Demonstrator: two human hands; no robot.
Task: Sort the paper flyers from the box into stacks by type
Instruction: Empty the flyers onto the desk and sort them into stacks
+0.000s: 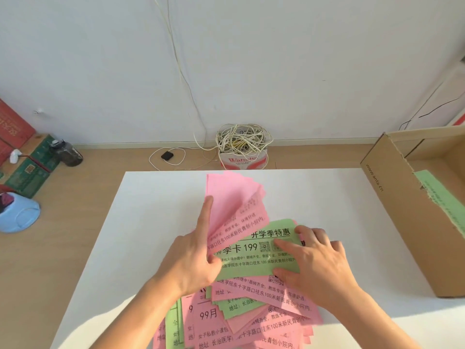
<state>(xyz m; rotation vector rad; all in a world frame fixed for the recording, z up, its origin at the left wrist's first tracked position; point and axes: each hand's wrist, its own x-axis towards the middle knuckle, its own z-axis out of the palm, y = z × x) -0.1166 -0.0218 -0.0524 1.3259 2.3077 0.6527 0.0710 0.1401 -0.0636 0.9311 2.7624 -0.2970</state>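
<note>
Head view: left hand (pixel 191 258) pinches fanned pink flyers (pixel 231 205) to gather that colour; right hand (pixel 317 263) presses flat on a green flyer (pixel 254 260), likely to slide it aside.

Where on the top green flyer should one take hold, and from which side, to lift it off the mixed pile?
Pinch its right end, coming from the right. The green flyer lies flat atop the pile; its left end is tucked under the pink flyers that the left hand pinches, while its right end lies uncovered but for the right hand resting there.
</note>
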